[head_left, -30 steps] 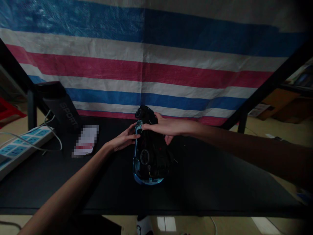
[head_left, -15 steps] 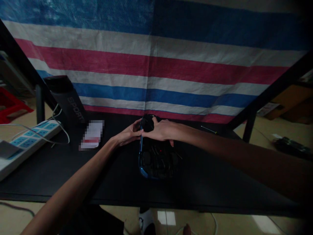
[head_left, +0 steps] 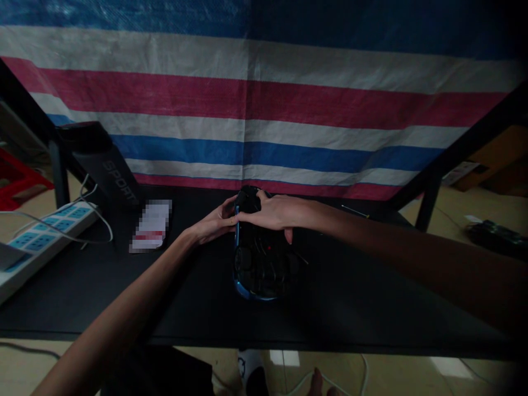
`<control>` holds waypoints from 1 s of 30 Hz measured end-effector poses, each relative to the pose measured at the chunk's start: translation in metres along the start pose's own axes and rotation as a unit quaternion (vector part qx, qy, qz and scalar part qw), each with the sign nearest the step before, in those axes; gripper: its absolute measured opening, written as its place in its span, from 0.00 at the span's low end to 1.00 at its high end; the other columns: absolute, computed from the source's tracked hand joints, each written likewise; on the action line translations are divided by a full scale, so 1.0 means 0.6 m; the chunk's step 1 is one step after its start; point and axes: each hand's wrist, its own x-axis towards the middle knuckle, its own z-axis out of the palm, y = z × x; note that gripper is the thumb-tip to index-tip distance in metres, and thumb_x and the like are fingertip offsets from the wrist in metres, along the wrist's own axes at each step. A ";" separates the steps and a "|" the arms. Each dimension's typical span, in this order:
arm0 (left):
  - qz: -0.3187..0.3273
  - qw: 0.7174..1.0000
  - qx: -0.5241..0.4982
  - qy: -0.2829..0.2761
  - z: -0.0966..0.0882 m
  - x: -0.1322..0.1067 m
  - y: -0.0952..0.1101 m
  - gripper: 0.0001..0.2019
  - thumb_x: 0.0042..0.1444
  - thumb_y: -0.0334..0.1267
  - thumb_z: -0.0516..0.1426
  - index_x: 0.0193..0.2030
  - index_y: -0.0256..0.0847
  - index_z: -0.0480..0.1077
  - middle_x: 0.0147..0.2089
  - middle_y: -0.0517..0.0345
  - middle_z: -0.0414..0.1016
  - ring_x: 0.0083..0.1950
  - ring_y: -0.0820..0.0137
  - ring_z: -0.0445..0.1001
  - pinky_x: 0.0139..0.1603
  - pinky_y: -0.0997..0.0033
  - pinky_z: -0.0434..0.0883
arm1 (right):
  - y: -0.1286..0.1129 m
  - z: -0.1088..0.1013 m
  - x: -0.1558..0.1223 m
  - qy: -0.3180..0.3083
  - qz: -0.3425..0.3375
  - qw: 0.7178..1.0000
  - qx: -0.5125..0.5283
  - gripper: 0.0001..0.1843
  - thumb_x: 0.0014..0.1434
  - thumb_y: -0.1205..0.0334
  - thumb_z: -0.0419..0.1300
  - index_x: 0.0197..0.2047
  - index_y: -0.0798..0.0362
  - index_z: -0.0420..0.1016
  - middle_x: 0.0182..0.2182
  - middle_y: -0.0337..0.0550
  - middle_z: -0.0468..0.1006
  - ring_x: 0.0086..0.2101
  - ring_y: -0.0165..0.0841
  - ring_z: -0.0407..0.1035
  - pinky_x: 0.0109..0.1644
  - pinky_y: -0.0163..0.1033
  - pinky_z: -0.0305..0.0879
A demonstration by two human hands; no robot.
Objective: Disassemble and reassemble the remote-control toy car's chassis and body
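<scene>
A toy car [head_left: 264, 269] lies upside down on the black table, its dark underside and wheels facing up and its blue body showing along the edge. My left hand [head_left: 215, 223] grips the car's left side near the far end, the fingers curled against it. Across the far half of the underside lies my right hand [head_left: 272, 213], thumb towards the left edge and fingers wrapped over the car. Part of the far wheels is hidden by this hand. A small red spot shows in the middle of the underside.
A phone [head_left: 152, 225] and a dark bottle marked SPORT [head_left: 109, 165] stand to the left, beside a white power strip [head_left: 53, 236] with cables. A thin screwdriver [head_left: 355, 211] lies at the back right. Striped tarp [head_left: 247, 99] hangs behind the black table [head_left: 185, 308].
The camera view has shifted slightly. Both hands keep their places on the toy car, which stays upside down in the same spot.
</scene>
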 end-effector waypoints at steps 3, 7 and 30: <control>-0.007 1.000 -0.006 0.006 0.003 -0.001 0.003 0.53 0.54 0.41 0.78 0.83 0.54 0.59 0.82 0.41 0.66 0.76 0.50 0.73 0.69 0.56 0.77 | 0.003 0.006 -0.002 0.020 -0.019 1.000 0.012 0.72 0.63 0.17 0.55 0.89 0.60 0.37 0.63 0.74 0.81 0.36 0.57 0.87 0.46 0.62 0.84; -0.011 1.000 -0.025 0.002 0.005 -0.004 0.008 0.49 0.57 0.38 0.77 0.81 0.54 0.61 0.81 0.43 0.68 0.75 0.52 0.75 0.70 0.56 0.76 | 0.003 0.017 -0.010 0.042 -0.048 0.998 -0.003 0.64 0.67 0.21 0.55 0.86 0.62 0.50 0.61 0.75 0.82 0.41 0.59 0.86 0.49 0.64 0.81; -0.047 0.998 -0.037 0.005 0.010 -0.011 0.026 0.43 0.60 0.33 0.68 0.82 0.51 0.63 0.73 0.49 0.77 0.65 0.56 0.80 0.64 0.61 0.77 | 0.223 0.133 0.039 0.124 -0.248 0.909 0.311 0.10 0.74 0.66 0.59 0.56 0.50 0.76 0.38 0.38 0.78 0.36 0.34 0.77 0.45 0.43 0.76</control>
